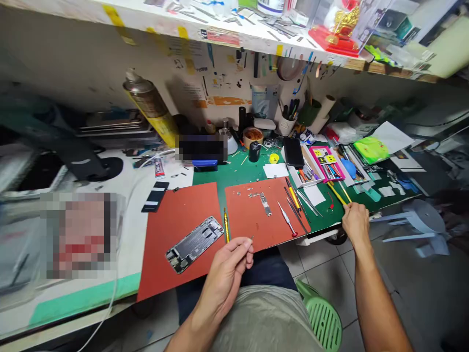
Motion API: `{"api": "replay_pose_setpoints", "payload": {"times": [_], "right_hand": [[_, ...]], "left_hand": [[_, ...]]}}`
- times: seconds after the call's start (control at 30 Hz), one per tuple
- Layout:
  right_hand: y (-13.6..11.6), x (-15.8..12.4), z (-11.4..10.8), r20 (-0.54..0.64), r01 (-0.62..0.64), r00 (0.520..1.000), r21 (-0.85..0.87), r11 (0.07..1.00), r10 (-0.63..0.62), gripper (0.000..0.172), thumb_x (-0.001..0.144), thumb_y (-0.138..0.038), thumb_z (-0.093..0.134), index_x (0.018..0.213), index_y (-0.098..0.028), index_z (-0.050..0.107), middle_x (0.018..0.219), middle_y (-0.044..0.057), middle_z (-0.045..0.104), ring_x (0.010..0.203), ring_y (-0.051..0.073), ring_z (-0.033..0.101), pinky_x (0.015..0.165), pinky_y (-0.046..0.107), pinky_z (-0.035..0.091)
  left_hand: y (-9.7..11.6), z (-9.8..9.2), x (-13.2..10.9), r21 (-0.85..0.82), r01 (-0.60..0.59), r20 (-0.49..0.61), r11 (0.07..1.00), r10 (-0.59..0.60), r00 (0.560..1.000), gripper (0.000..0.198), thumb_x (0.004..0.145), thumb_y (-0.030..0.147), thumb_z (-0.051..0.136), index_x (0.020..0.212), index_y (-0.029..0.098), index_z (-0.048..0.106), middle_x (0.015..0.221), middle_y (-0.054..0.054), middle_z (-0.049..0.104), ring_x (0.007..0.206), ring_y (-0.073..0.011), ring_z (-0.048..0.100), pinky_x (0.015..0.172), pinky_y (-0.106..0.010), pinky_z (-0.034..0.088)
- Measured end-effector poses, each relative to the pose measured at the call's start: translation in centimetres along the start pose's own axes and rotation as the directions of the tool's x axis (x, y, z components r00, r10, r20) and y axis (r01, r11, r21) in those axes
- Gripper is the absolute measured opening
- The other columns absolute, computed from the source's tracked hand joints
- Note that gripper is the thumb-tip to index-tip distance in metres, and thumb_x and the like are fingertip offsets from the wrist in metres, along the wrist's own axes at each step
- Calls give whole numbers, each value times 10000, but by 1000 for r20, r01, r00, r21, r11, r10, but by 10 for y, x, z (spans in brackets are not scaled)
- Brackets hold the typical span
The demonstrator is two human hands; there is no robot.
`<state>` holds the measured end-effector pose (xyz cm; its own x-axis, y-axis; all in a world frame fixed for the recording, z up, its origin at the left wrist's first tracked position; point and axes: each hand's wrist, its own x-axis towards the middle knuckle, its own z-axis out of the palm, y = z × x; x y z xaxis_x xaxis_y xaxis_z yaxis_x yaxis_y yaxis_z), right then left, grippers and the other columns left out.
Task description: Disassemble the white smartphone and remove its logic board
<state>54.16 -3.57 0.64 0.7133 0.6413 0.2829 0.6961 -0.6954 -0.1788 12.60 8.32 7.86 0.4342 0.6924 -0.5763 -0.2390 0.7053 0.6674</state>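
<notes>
My left hand (230, 266) is closed in a pinch above the front edge of the red-brown mat. A tiny part sticks out from its fingertips, too small to name. Out to the right, my right hand (356, 222) is closed at the table's front edge, around the near end of a long, thin yellow tool (337, 193). An opened phone housing (195, 243) lies on the left mat (161, 264). On the right mat (264, 230) are a phone logic board (266, 204), small metal pieces, and a white screwdriver (287, 218) with a red end. A gold screwdriver (226, 225) lies between the mats.
Trays of tools (309, 168) stand at the back right, near a black phone (293, 152). A spray can (150, 105) leans at the back left. The shelf (220, 36) hangs over the table. A green stool (322, 318) stands below, on the right.
</notes>
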Motion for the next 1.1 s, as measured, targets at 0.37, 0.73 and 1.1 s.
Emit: {"api": "replay_pose_setpoints", "payload": {"times": [0.37, 0.73, 1.1], "right_hand": [[-30, -171, -81, -19, -85, 995, 403, 911, 101, 459, 1134, -531, 392, 1130, -204, 714, 757, 38, 741, 669, 216, 715, 597, 280, 495], [8, -271, -94, -189, 77, 982, 386, 919, -3, 300, 1133, -372, 496, 1076, -216, 746, 788, 46, 709, 712, 204, 711, 677, 314, 585], [85, -295, -76, -320, -55, 937, 268, 962, 143, 217, 1069, -211, 608, 1239, -216, 742, 860, 73, 757, 739, 237, 751, 688, 345, 616]], "left_hand": [[-35, 48, 5, -98, 218, 298, 971, -180, 937, 311, 738, 308, 949, 847, 107, 739, 791, -7, 569, 677, -87, 502, 626, -230, 456], [-125, 150, -6, 113, 484, 438, 868, -480, 760, 289, 712, 239, 944, 842, 88, 735, 769, -12, 563, 652, -79, 497, 623, -216, 476], [-185, 207, -2, 270, 540, 390, 797, -603, 695, 306, 721, 255, 957, 795, 98, 705, 717, 5, 526, 615, -71, 461, 587, -207, 412]]}}
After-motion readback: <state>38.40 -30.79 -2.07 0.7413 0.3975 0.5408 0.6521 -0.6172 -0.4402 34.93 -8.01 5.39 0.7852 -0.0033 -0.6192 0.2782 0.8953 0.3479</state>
